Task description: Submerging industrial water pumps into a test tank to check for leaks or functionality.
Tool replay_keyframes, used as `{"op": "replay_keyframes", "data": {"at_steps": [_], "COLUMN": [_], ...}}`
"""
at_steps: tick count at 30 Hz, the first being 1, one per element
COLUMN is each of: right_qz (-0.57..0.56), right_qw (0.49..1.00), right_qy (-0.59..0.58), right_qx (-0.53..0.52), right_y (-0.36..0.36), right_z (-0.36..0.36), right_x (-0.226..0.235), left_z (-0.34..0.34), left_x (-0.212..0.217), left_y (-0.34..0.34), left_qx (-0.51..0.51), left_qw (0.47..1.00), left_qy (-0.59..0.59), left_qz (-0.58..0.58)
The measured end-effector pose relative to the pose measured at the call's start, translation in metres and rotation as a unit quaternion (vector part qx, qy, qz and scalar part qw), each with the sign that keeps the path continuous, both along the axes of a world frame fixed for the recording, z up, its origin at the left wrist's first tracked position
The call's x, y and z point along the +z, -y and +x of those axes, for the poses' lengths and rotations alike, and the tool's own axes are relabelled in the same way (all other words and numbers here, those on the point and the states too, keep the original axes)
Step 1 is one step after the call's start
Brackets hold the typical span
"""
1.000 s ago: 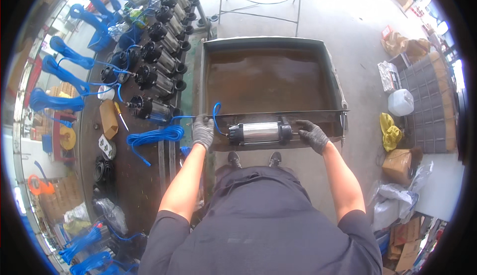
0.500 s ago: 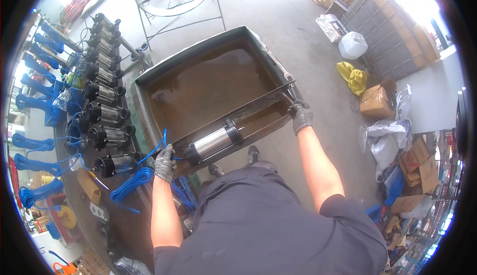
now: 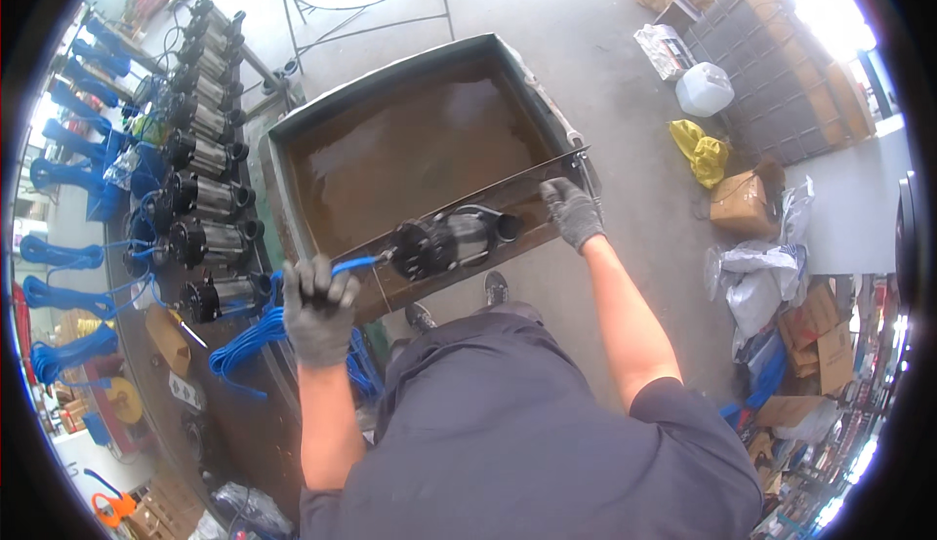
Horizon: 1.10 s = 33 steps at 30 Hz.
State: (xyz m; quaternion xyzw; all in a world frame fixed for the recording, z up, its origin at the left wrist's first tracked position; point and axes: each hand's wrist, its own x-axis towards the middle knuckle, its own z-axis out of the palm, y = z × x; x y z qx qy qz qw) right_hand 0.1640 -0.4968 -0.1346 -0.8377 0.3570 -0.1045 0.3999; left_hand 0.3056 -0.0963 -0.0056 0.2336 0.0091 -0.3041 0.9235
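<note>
Water tank [image 3: 293, 140] rim: pump [image 3: 451, 242], gloved hands.

Gloved left hand [image 3: 314, 308] grips a blue cable [image 3: 344, 267] from the pump [image 3: 451, 240]; gloved right hand [image 3: 574, 212] holds the water tank [image 3: 283, 130] rim.

Bright daylight, blown-out glare at upper right, strong fisheye bending and dark corners, centre sharp.

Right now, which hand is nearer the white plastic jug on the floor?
Right. The right hand grips the metal bar at the near right corner of the tank, below-left of the white plastic jug. The left hand holds the blue cable far across.
</note>
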Motion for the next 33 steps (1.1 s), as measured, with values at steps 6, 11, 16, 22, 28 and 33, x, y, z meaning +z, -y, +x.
{"op": "replay_keyframes", "data": {"at_steps": [6, 11, 16, 22, 28, 33], "right_qz": [-0.080, -0.100, -0.124, -0.118, -0.104, -0.065], "right_qw": [0.976, 0.979, 0.977, 0.982, 0.980, 0.986], "right_qy": [-0.153, -0.125, -0.126, -0.099, -0.134, -0.127], "right_qx": [0.136, 0.127, 0.116, 0.110, 0.108, 0.083], "right_y": [-0.042, -0.048, -0.051, -0.052, -0.052, -0.062], "right_z": [0.014, 0.016, 0.017, 0.014, 0.015, 0.015], "right_x": [-0.018, -0.049, -0.063, -0.063, -0.067, -0.073], "left_z": [-0.003, -0.022, -0.020, -0.022, -0.023, -0.017], "left_x": [-0.008, -0.037, -0.055, -0.051, -0.045, -0.038], "left_y": [0.037, 0.047, 0.047, 0.041, 0.044, 0.035], "left_qx": [0.002, -0.076, -0.084, -0.087, -0.082, -0.023], "left_qw": [0.997, 0.997, 0.994, 0.989, 0.987, 0.993], "left_qy": [-0.016, -0.013, -0.048, -0.053, -0.060, -0.025], "left_qz": [-0.080, -0.002, 0.044, 0.104, 0.123, 0.114]}}
